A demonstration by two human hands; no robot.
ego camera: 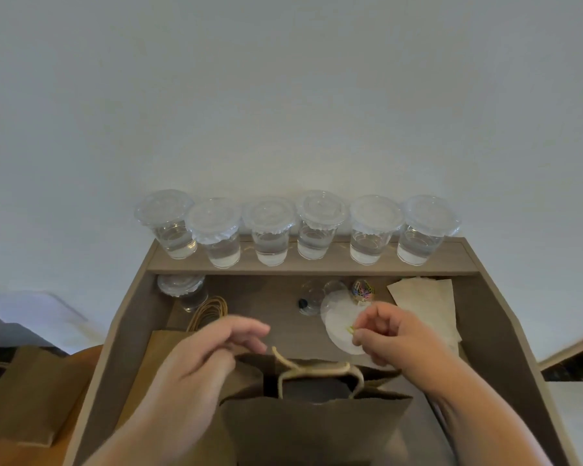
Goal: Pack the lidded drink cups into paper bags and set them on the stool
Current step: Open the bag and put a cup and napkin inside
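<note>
The cups are clear glossy plastic, the bag matt paper, the shelf matt wood.

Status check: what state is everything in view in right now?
Shelf cups: six, lidded, upright, part-filled.
Lower cup: lidded, upright.
Front paper bag: standing, mouth open.
Left hand: holds the bag's rim.
Right hand: pinches a green paper clip.
Clip jar: upright, holding clips.

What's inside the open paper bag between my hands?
The open paper bag shows only a dark hollow beneath its rope handles. Its front wall hides the bottom, so any contents cannot be seen.
</note>
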